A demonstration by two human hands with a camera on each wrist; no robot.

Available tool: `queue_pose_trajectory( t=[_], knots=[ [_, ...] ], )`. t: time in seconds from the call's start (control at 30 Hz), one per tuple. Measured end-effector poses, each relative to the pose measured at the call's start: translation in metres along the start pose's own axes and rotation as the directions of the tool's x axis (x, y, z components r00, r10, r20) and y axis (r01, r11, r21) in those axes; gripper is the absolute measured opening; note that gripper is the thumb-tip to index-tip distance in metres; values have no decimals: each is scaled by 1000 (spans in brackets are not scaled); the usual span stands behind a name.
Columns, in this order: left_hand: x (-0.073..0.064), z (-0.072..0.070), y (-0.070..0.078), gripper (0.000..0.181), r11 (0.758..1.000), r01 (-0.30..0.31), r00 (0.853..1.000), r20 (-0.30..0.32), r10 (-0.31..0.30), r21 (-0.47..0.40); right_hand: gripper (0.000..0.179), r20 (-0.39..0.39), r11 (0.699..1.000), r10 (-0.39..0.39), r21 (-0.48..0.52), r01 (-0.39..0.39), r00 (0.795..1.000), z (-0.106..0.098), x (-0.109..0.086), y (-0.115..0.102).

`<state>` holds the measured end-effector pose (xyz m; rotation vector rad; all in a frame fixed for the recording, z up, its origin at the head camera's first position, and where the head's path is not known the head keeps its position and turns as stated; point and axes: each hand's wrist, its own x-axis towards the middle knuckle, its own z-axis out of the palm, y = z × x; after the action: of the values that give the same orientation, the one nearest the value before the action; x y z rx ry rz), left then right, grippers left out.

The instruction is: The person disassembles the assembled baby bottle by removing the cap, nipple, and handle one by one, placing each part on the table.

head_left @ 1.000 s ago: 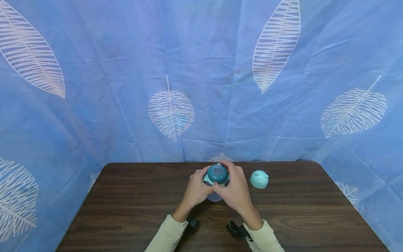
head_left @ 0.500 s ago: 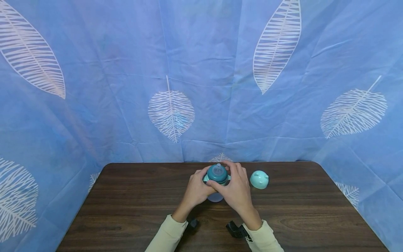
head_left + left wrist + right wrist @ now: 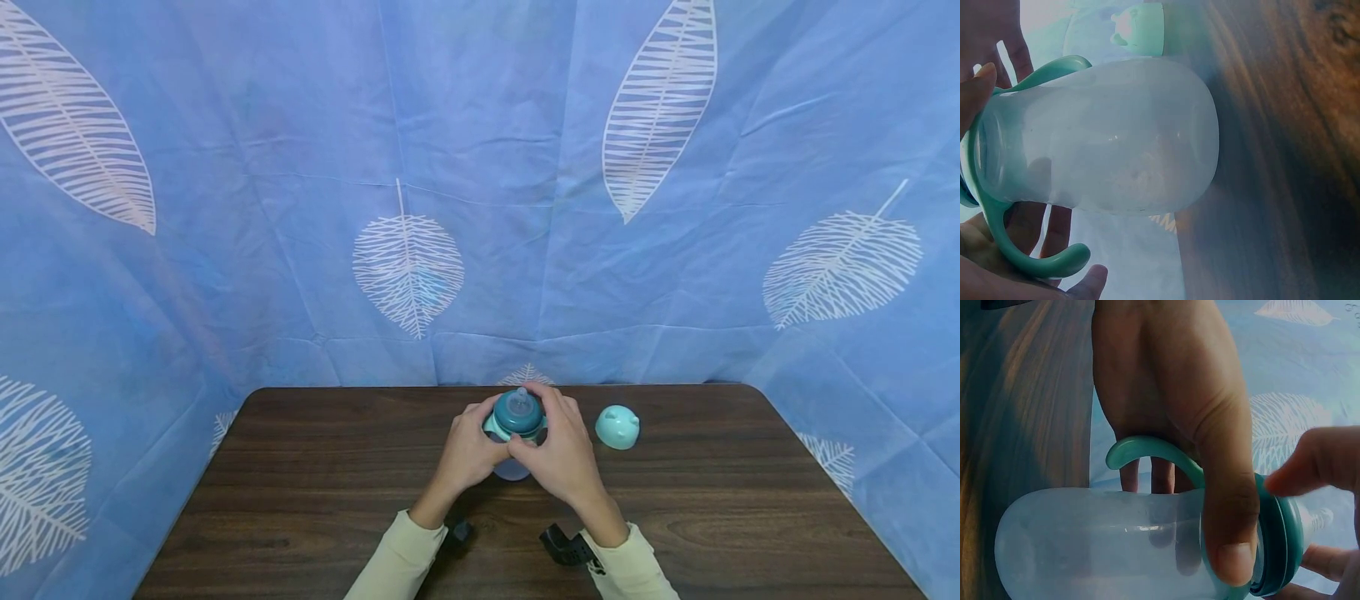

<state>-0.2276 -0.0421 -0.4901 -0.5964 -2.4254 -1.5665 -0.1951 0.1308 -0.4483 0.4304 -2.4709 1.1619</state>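
Note:
A translucent baby bottle (image 3: 513, 467) with a teal collar (image 3: 517, 415) and nipple stands upright at the table's far middle. My left hand (image 3: 472, 446) grips its body and a teal side handle (image 3: 1147, 450), thumb (image 3: 1229, 512) against the collar's edge. My right hand (image 3: 558, 450) curls over the collar (image 3: 1279, 544), a fingertip (image 3: 1310, 465) pressing on its rim. The left wrist view shows the frosted bottle body (image 3: 1104, 137) and a looped handle (image 3: 1041, 262) over my palm.
A mint-green cap (image 3: 617, 427) with two small ears lies on the dark wooden table (image 3: 300, 500) just right of my right hand, also seen as the cap (image 3: 1141, 26). A blue leaf-print cloth (image 3: 480, 208) hangs behind and at both sides.
My right hand's thumb and fingers shifted round the collar, reaching left half a second ago, then back. The bottle, left hand and cap stayed where they were.

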Motion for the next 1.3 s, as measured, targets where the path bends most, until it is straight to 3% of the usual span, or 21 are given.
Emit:
queue_pose_trajectory(
  t=[0.13,0.3,0.43,0.73,1.1,1.3],
  knots=[
    [0,1,-1,66,999,-24,1000,-7,24,35,72,-45,1000,-3,-21,2,999,2,-1,1],
    [-1,2,-1,69,1000,3,1000,8,-3,20,80,-92,997,35,-62,-41,995,5,-1,1],
    [-1,2,0,71,1000,15,1000,9,-15,7,77,-89,999,30,-42,-34,996,5,0,1],
    [-1,2,-4,68,1000,-21,1000,-2,21,2,66,-54,1000,-5,4,5,999,2,0,3],
    [0,3,-2,69,1000,-8,1000,-4,8,19,81,-61,999,34,-13,-35,998,3,-1,5],
    [0,2,-1,70,1000,4,1000,-11,-4,15,78,-61,1000,20,-17,-21,998,3,0,6]
  ],
)
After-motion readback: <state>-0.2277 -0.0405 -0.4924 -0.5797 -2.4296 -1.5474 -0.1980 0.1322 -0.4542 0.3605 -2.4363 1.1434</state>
